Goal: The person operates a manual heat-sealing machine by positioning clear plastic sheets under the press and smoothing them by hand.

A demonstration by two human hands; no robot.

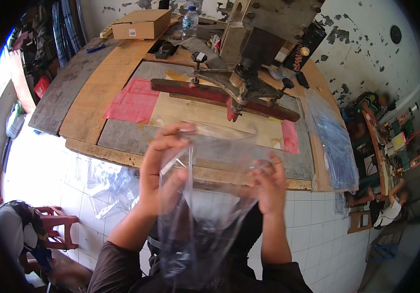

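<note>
Both hands hold up a clear plastic bag (pixel 210 205) in front of me, below the near edge of a worn wooden workbench (pixel 93 97). My left hand (pixel 163 168) pinches the bag's top left edge between thumb and fingers. My right hand (pixel 268 183) grips the top right edge. The bag hangs down, crumpled, over my lap. On the bench beyond stands a metal press arm (pixel 241 83) with a long red bar (pixel 220 97) lying across a beige sheet (pixel 210 119).
A stack of clear plastic bags (pixel 334 141) lies on the bench's right end. Red sheets (pixel 134 100) lie at the left. A cardboard box (pixel 141 23) and a water bottle (pixel 189 20) stand at the far edge. A red stool (pixel 56 222) and loose plastic (pixel 112 188) sit on the white tiled floor.
</note>
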